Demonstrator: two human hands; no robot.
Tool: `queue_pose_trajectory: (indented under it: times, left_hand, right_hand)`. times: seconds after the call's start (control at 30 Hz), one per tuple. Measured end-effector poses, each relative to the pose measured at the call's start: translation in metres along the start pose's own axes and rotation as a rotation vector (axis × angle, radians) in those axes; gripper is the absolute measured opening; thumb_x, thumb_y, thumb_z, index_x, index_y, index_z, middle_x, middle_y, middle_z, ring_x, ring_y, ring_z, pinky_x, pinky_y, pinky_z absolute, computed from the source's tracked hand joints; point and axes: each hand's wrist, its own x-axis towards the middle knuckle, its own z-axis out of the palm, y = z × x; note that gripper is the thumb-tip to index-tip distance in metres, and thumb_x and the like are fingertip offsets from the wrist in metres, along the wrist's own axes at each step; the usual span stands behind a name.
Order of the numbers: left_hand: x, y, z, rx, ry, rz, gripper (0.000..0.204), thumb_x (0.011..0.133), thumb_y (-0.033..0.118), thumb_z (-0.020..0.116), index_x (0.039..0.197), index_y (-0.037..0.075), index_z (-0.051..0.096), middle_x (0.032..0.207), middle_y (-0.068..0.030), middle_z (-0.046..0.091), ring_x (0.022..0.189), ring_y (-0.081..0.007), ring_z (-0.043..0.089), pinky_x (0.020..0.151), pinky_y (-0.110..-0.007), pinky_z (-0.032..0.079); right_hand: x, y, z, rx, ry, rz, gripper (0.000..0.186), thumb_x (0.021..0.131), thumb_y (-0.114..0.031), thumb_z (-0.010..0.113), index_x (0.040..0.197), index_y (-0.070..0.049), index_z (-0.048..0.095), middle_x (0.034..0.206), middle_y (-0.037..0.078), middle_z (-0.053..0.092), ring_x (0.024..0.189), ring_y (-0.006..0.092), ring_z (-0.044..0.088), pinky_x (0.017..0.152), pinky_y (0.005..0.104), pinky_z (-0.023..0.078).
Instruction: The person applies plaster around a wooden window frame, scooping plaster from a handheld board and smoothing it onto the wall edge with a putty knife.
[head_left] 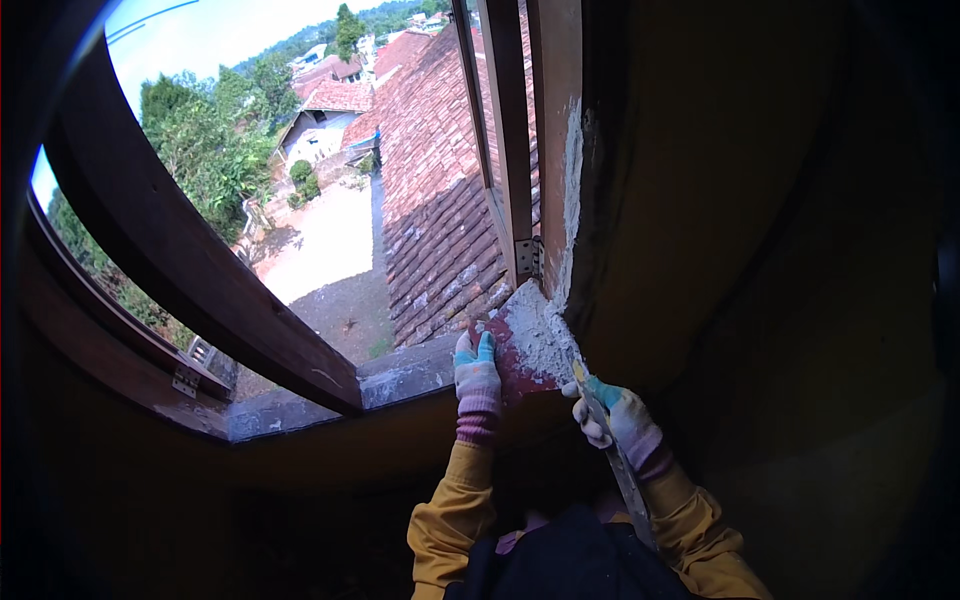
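My left hand (477, 378), in a white, teal and purple knit glove, grips the left edge of a dark red board (515, 372). A heap of wet grey mortar (540, 335) covers much of the board, which is at the window's lower right corner. My right hand (620, 425), gloved alike, is closed around a long, narrow flat tool (625, 480) smeared with grey. The tool's upper end touches or nearly touches the mortar, and its length runs down toward my body; its exact kind is unclear. Fresh mortar (572, 200) lines the joint between window frame and wall.
Dark wooden window frames (200, 230) curve along the left, above a grey-smeared sill (405, 375). A metal hinge (528, 256) joins the right-hand sash to its post. Outside lie a tiled roof (440, 190), trees and a yard below. The wall (700, 200) at right is in deep shadow.
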Motion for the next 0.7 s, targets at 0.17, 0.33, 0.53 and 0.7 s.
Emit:
queue_pose_trajectory:
  times: [0.17, 0.33, 0.53, 0.7]
  left_hand:
    - [0.0018, -0.0072, 0.0000, -0.018, -0.004, -0.008, 0.034, 0.087, 0.016, 0.055, 0.115, -0.002, 0.048, 0.106, -0.0107, 0.058, 0.095, -0.0169, 0.055, 0.083, -0.027, 0.042]
    - [0.0010, -0.0099, 0.0006, -0.040, 0.029, -0.014, 0.034, 0.087, 0.017, 0.055, 0.114, -0.002, 0.049, 0.106, -0.0109, 0.058, 0.095, -0.0170, 0.055, 0.083, -0.028, 0.043]
    - [0.0022, -0.0106, 0.0005, -0.004, 0.038, -0.027, 0.034, 0.087, 0.018, 0.055, 0.114, -0.002, 0.049, 0.106, -0.0107, 0.058, 0.095, -0.0172, 0.055, 0.083, -0.028, 0.043]
    - [-0.0012, -0.0062, 0.0032, -0.043, 0.032, -0.021, 0.035, 0.087, 0.019, 0.056, 0.114, -0.002, 0.049, 0.106, -0.0115, 0.059, 0.095, -0.0179, 0.055, 0.084, -0.028, 0.042]
  right_hand:
    - [0.0009, 0.0011, -0.0016, -0.018, 0.010, 0.007, 0.036, 0.092, -0.034, 0.040, 0.101, -0.002, 0.052, 0.064, 0.003, 0.053, 0.041, 0.0088, 0.045, 0.035, 0.0221, 0.034]
    - [-0.0045, -0.0047, 0.0064, -0.085, -0.007, 0.036, 0.039, 0.092, -0.036, 0.039, 0.104, -0.001, 0.050, 0.064, 0.003, 0.054, 0.040, 0.0079, 0.045, 0.034, 0.0210, 0.036]
    - [0.0020, -0.0016, 0.0001, -0.058, 0.002, -0.003, 0.039, 0.092, -0.036, 0.038, 0.104, -0.001, 0.051, 0.064, 0.003, 0.053, 0.041, 0.0080, 0.045, 0.034, 0.0214, 0.035]
    - [0.0006, -0.0007, 0.0021, -0.097, 0.040, 0.009, 0.039, 0.093, -0.036, 0.038, 0.103, 0.000, 0.051, 0.063, 0.003, 0.052, 0.040, 0.0076, 0.044, 0.034, 0.0214, 0.035]
